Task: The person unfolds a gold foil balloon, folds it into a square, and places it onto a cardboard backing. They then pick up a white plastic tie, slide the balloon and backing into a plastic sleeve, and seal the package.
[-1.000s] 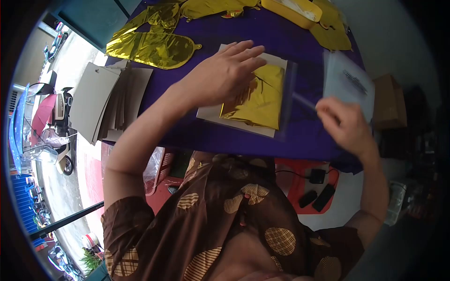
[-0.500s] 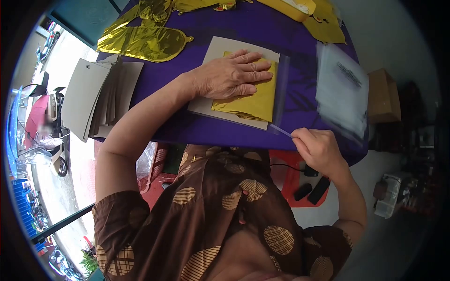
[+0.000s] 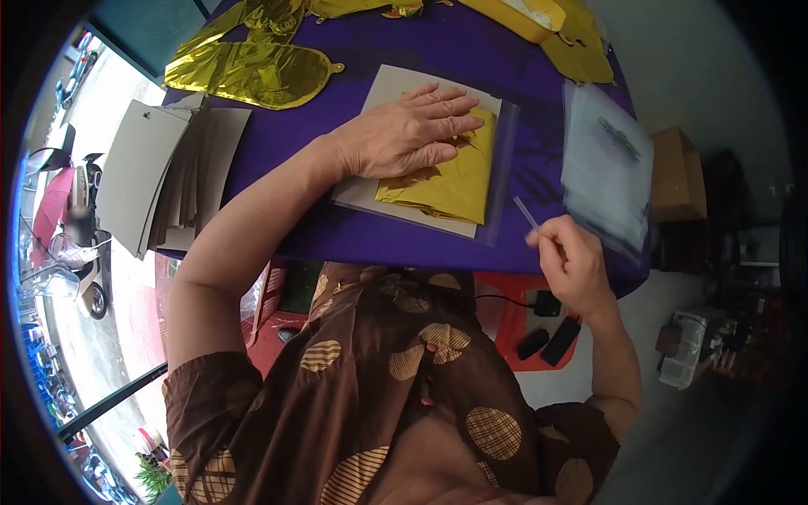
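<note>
Purple worktop (image 3: 337,236) — left hand (image 3: 408,135) flat on bagged gold foil (image 3: 450,181), right hand (image 3: 572,265) pinching a peeled strip (image 3: 528,215) — sealing the flap seems next.

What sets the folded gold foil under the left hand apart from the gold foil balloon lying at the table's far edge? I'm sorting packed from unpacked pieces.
The folded gold foil is a compact rectangle; the gold foil balloon lies spread out, long and rounded. The folded gold foil rests on a grey card with the left hand pressing it; the gold foil balloon lies untouched on the purple table. Both are shiny, crinkled gold.
</note>
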A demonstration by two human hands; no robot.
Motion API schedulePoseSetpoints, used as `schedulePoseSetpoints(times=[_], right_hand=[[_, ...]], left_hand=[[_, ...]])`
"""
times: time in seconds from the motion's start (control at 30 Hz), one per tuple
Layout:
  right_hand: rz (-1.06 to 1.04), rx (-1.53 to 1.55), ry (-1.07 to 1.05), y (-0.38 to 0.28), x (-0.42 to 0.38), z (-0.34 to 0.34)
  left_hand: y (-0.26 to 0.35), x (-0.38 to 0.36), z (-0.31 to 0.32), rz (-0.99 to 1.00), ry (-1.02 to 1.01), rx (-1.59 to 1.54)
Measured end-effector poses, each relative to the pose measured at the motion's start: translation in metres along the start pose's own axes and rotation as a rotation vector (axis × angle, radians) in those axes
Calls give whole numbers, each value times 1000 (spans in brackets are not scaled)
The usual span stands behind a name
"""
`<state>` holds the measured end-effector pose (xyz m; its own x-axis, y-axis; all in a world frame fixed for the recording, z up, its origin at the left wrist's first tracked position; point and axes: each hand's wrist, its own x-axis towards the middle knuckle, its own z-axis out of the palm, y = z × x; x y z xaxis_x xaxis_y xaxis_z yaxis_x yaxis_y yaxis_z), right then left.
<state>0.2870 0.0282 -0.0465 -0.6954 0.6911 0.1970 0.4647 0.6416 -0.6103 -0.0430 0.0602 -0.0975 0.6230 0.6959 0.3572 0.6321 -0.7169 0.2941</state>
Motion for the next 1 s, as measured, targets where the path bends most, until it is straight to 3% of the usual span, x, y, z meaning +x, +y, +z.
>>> schedulePoseSetpoints(times=[0.27,0.47,0.67,0.8,0.87,1.0], right_hand=[[-82,135,-31,-19,0,30],[-20,205,-100,-26,5,32],[-131,-2,18,-22,7,27],[-54,-144,52,-16,0,13],[-106,-228,13,-12,-4,8],[-154,-305,-61,-12,-5,9]], left_hand=[[4,-2,0,-23,-12,11],[7,-2,1,-16,-12,41],[13,0,-2,-9,-70,109],[12,-1,3,15,-24,133],[9,-3,8,58,51,156],[11,-3,8,32,7,169]])
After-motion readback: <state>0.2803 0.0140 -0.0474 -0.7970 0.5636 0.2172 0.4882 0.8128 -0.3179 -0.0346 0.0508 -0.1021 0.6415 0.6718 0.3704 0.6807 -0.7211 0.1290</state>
